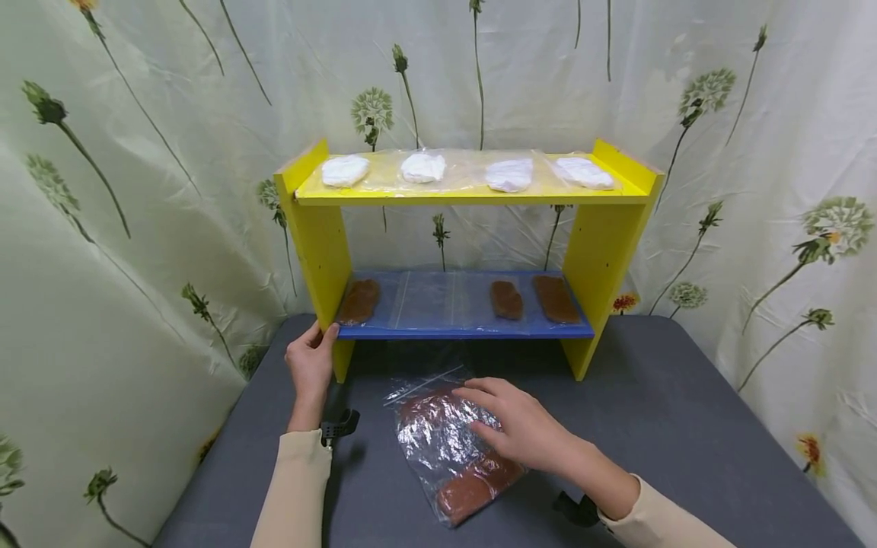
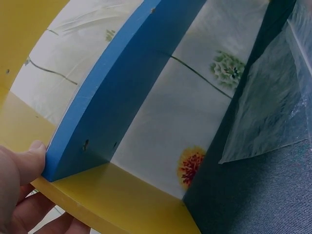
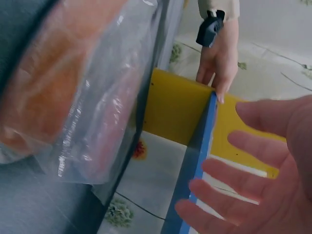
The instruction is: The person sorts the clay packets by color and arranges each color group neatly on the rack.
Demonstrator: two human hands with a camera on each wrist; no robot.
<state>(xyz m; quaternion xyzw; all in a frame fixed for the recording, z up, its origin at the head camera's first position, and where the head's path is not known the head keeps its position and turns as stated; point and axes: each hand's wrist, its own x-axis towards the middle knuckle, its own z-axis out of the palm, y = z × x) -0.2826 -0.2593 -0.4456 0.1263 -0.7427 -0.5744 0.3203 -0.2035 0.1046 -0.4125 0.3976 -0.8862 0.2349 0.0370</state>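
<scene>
My left hand [image 1: 310,367] holds the left yellow side panel [image 1: 320,262] of a small two-tier shelf unit. In the left wrist view its thumb [image 2: 33,158] lies at the end of the blue shelf [image 2: 92,107], with the fingers behind the panel. Over the grey table, my right hand [image 1: 524,428] is spread above clear zip bags [image 1: 438,430] containing reddish-brown slabs [image 1: 473,487]. Nothing is in its palm; the right wrist view shows the fingers [image 3: 234,195] apart and slightly bent, with a bagged slab [image 3: 44,97] at the left.
On the blue lower shelf [image 1: 452,333] lie bagged brown slabs, one at the left [image 1: 359,301] and two at the right [image 1: 507,300]. The yellow top shelf [image 1: 473,201] carries several bagged white lumps [image 1: 422,167]. A flower-print curtain [image 1: 137,228] surrounds the grey table [image 1: 685,441].
</scene>
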